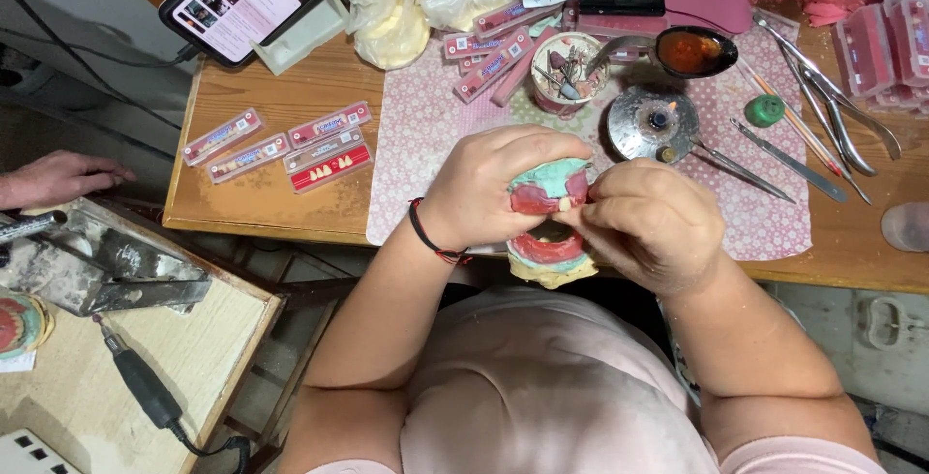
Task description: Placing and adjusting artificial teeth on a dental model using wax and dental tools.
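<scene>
Holding pink-and-green tooth model point(548, 227) in L hand point(487, 198), fingers wrapped tight on it, w/ R hand point(650, 222) at 3 o'clock pinching tiny tooth point(565, 204) onto its top, metal tools point(823, 116) further off at 1 o'clock.

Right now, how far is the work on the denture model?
Done: one tooth sits in the pink wax of the denture model. In hand: the left hand holds the model; the right hand pinches at that tooth. Left: most wax rim looks toothless; tooth cards wait on the table.
</scene>
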